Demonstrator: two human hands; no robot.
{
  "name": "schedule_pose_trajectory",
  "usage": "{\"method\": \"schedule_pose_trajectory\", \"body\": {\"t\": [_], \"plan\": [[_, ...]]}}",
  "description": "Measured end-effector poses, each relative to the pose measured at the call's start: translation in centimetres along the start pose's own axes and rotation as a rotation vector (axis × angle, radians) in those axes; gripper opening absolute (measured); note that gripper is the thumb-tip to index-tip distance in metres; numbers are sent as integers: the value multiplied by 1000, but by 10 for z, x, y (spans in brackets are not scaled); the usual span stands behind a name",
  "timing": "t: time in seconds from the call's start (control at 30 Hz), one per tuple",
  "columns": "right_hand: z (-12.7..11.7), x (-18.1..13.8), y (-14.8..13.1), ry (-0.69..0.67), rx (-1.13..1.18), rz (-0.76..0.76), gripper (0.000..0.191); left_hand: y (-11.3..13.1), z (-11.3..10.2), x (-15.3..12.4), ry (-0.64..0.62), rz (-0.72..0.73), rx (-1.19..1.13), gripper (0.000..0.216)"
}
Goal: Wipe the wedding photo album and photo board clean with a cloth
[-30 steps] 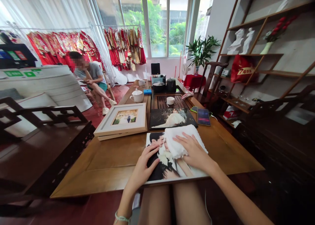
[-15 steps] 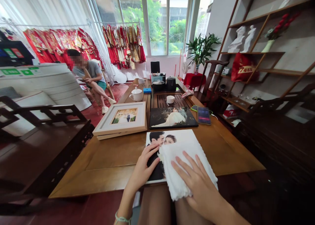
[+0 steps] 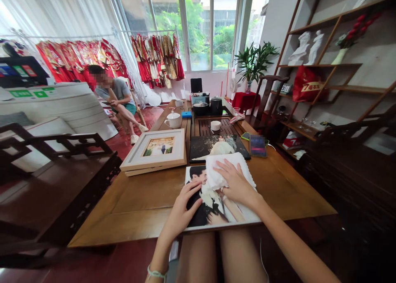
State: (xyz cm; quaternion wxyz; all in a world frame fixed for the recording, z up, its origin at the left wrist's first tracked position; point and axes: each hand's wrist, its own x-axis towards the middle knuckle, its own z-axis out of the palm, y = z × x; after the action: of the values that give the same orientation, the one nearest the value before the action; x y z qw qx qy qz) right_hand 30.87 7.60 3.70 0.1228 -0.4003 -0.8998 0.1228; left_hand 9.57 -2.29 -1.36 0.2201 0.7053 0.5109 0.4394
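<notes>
A wedding photo panel (image 3: 198,215) lies flat on the wooden table at its near edge. My left hand (image 3: 185,202) rests on its left part, fingers spread over the dark suit in the picture. A folded white cloth (image 3: 244,173) covers the panel's upper middle and reaches past its far edge, over the near edge of a dark photo panel (image 3: 201,147). My right hand (image 3: 233,182) lies on the cloth with fingers stretched out and apart, pressing it down. Part of the picture is hidden under the cloth.
White framed photos (image 3: 154,153) are stacked at the left. A phone (image 3: 258,146) lies beyond the panel at right. Farther back are a white teapot (image 3: 173,120), a white cup (image 3: 215,126) and a black kettle (image 3: 215,105). A person (image 3: 119,95) sits at left.
My right hand has slid the white cloth away from me, up the panel, uncovering the picture's lower part. My left hand has stayed about where it was on the panel.
</notes>
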Motion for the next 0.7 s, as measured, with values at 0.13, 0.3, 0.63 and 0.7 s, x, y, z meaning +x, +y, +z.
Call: {"method": "schedule_pose_trajectory", "body": {"t": [0.13,0.3,0.63,0.7], "plan": [[-2,-23,-18,-68,-37,-46,83,1,1,0,22,-17,-18,34],[3,-86,-56,-201,-56,-78,98,1,2,0,39,-37,-39,34],[11,-56,-47,-57,-43,10,84,1,1,-1,17,-11,-39,35],[9,-37,-43,-40,-40,52,80,1,1,-1,25,-26,-41,36]]}}
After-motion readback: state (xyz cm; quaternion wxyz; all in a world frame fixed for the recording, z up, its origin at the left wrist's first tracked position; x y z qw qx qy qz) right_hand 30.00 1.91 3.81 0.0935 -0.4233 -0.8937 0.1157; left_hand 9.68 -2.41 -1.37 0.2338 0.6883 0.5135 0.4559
